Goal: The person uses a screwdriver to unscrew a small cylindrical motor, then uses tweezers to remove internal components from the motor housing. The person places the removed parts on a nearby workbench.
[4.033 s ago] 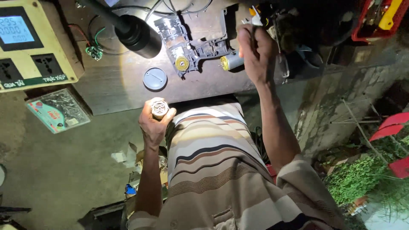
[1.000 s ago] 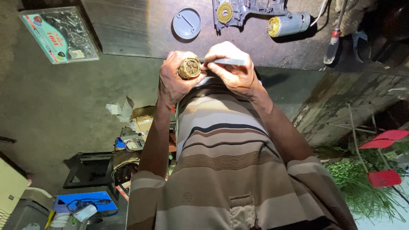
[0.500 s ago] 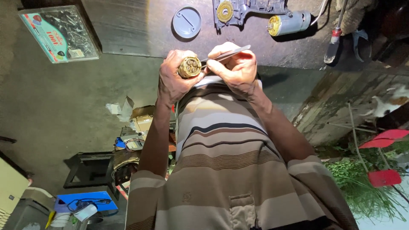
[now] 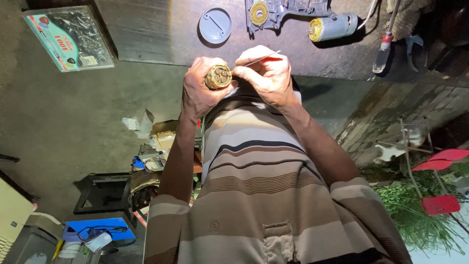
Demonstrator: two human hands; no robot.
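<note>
The right hand (image 4: 266, 76) has been brought back from the bench to the round brass part (image 4: 218, 77), and a thin tool (image 4: 261, 58) is now held against it.

On the worktop (image 4: 161, 39), a round cap (image 4: 215, 25) lies near the front edge; the gear housing (image 4: 283, 11), motor (image 4: 334, 28) and screwdriver (image 4: 386, 44) follow rightward, a parts box (image 4: 68, 36) overhanging its left edge.
</note>
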